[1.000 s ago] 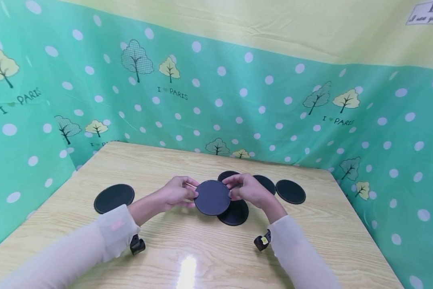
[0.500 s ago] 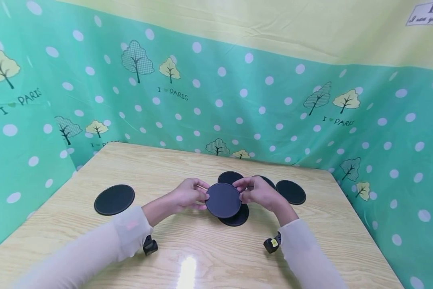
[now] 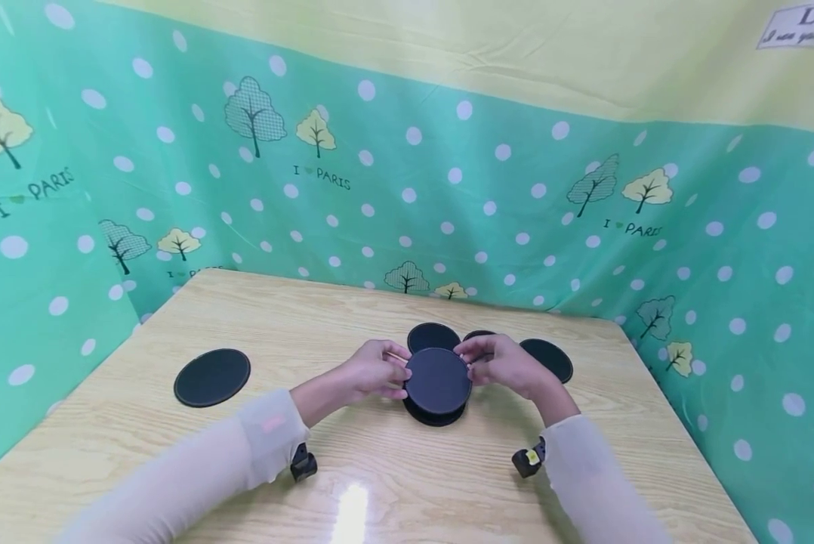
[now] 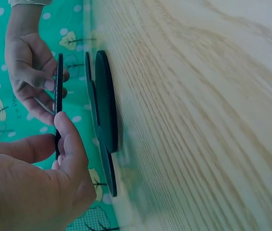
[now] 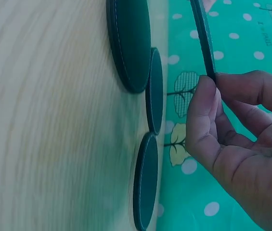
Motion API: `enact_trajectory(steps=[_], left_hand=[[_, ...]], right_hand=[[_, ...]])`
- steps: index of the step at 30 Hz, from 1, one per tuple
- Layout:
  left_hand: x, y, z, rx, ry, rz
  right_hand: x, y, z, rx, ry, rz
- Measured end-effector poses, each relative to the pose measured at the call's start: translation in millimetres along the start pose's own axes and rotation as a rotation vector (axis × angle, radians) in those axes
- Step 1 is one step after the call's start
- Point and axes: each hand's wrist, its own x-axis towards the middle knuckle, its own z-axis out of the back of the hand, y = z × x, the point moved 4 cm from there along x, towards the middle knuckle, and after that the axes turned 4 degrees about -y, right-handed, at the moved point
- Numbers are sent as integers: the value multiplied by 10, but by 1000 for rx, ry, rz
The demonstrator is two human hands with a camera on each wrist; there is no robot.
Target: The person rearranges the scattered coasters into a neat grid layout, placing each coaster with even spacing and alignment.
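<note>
Both hands hold one round black coaster above the table. My left hand pinches its left edge between thumb and fingers, while my right hand pinches the right edge. In the left wrist view the held coaster shows edge-on, with a gap between it and the coasters on the table. Directly beneath it lies another black coaster, mostly covered in the head view. Just behind is a third coaster, its front part overlapped by the held one.
A black coaster lies alone on the left of the wooden table. Toward the right lie two more, one coaster partly behind my right hand and another coaster beside it. A green patterned curtain surrounds the table's back and sides.
Both hands have carried the held coaster to the right, from beside the front coaster to over it. The coasters on the table have stayed in place.
</note>
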Motion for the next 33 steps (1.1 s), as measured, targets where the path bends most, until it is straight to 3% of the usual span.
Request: enact_trajectory(steps=[14, 33], left_hand=[[187, -13, -351, -68, 15, -1], [356, 24, -736, -68, -13, 21]], right_hand=[[-32, -151, 301, -78, -26, -14], [-198, -374, 567, -140, -76, -47]])
